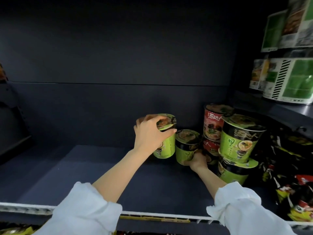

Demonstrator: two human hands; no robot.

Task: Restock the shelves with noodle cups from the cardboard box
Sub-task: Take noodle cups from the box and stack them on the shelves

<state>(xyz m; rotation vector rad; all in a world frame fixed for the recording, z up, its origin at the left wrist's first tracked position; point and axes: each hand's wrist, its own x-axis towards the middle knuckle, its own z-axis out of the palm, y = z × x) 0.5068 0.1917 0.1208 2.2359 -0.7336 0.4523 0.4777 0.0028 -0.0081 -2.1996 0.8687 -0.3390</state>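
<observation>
1. Centre of frame: left hand (pixel 150 133) clamps over the rim of a green noodle cup (pixel 165 146), fingers curled across the lid, thumb on the side wall. Cup stands upright on the dark shelf (pixel 84 175), near the back panel (pixel 118 65).
2. Just right of it: second green cup (pixel 185 146), tilted slightly towards the camera. Right hand (pixel 198 161) grips it low at the base, fingers wrapped round the far side; fingertips hidden.
3. The two held cups sit just beside each other; whether their walls touch I cannot tell.
4. Right of centre: stacked cups. A red cup (pixel 213 126) stands on another red one, partly hidden; a large green cup (pixel 240 141) rests on a lower green cup (pixel 235 173). The right hand lies close against this stack.
5. Far right: black-and-yellow noodle packets (pixel 288 167) heaped against the stack, running down to the lower right edge.
6. Upper right: green-and-white boxes (pixel 288 78) in two tiers on a higher shelf.
7. Open room: shelf floor lies bare from the left cup across to the left of the frame, and forward to the front edge.
8. Bottom of frame: white front rail (pixel 160 216) runs along the shelf lip, a yellow strip beneath it; both white sleeves (pixel 81 207) cross over it.
</observation>
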